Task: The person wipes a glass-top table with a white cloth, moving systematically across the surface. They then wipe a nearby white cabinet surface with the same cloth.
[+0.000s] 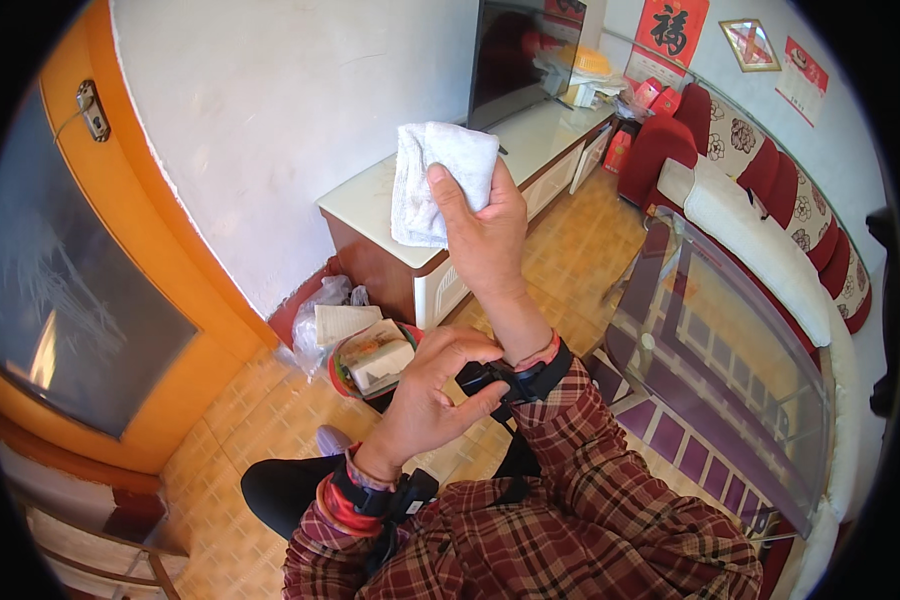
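My right hand (488, 225) is raised in front of the low cabinet and grips a folded white cloth (440, 180), thumb on its near face and the other fingers behind it. The cloth is a thick square pad with faint grey marks. My left hand (435, 395) is beside my right wrist, its thumb and forefinger curved and spread apart. Between those fingertips sits a small black device (482, 380) strapped to the right wrist; whether they touch it I cannot tell. Another black strapped device (410, 493) is on my left wrist.
A glass-topped cabinet (365, 195) carries a television (520, 65). Beside its near end, a bin (342, 372) holds papers, next to a clear plastic bag (315, 320). A glass table (740, 320) stands right, before a red sofa (690, 130). An orange door (220, 350) is left.
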